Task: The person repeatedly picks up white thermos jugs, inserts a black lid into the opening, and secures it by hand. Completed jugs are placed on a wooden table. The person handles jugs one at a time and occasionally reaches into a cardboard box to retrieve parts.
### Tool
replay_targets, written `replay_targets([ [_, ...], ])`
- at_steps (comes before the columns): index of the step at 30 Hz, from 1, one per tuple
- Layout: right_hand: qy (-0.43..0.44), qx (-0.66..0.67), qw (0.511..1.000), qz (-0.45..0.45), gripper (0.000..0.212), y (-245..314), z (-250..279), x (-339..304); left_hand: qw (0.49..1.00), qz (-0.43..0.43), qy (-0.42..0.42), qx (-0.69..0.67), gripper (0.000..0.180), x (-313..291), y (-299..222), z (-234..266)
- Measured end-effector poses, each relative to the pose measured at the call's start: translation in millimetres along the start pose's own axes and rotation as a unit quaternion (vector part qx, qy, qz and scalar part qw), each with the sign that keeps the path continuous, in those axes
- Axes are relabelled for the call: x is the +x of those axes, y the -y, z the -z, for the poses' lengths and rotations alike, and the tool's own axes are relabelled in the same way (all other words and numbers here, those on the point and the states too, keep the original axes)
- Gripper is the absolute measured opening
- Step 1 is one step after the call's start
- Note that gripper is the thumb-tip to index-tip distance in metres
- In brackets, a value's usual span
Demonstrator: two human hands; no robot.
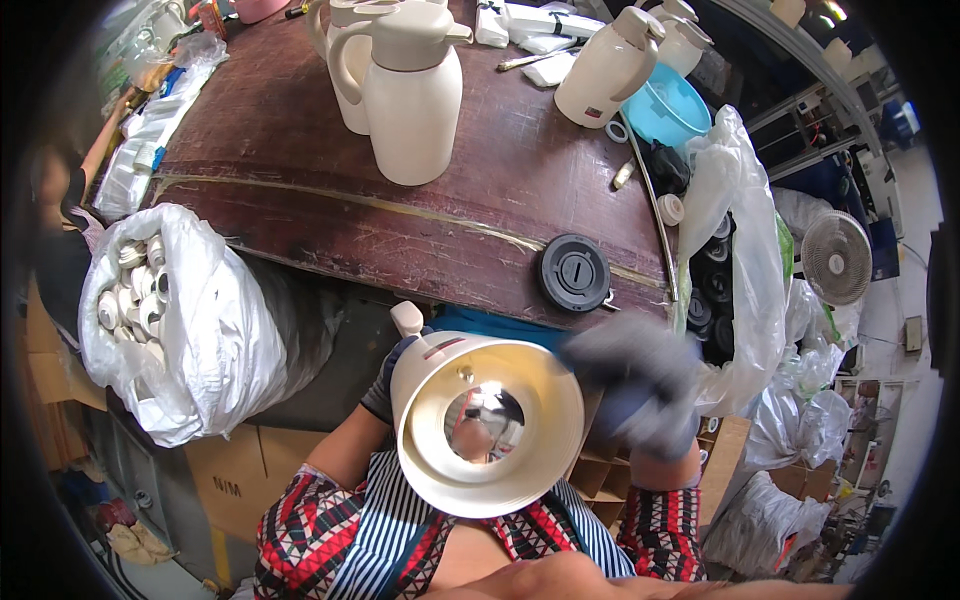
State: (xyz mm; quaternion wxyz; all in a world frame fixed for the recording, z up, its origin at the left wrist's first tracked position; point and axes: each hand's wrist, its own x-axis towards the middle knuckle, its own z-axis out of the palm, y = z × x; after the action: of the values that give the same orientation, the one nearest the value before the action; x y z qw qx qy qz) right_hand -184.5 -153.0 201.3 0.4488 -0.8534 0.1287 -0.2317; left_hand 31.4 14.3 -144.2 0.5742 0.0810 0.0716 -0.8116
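Observation:
Close to my body, a cream vacuum jug (420, 430) lies tipped so that its open wide end faces up at me. Deep inside shows a mirror-bright round liner (485, 422). My left hand (381, 385), in a dark grey glove, grips the jug from its left side near the handle, its fingers partly hidden behind the body. To the right of the jug's rim, my right hand (640, 375) is gloved too and smeared by motion; what its fingers do cannot be made out. A black round slotted cap (575, 272) rests at the table's near edge, just beyond that hand.
Cream jugs (415, 110) stand on the dark wooden table (280, 130), with another jug (610, 70) beside a blue bowl (670, 105). At left, a white sack (210, 320) holds small white parts. A plastic bag (735, 270) of black caps sits right, near a fan (836, 257).

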Motion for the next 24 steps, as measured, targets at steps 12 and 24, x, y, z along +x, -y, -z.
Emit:
replay_targets([
  [12,-0.097,-0.448,0.836,-0.302,0.091,-229.0,-56.5,-39.3,0.997,-0.039,0.061,-0.013,0.048,5.2,-17.2,-1.7],
  [24,-0.177,-0.36,0.891,-0.212,0.088,-229.5,-15.9,-28.8,0.944,-0.222,-0.109,0.218,0.021,4.2,-12.4,10.6],
])
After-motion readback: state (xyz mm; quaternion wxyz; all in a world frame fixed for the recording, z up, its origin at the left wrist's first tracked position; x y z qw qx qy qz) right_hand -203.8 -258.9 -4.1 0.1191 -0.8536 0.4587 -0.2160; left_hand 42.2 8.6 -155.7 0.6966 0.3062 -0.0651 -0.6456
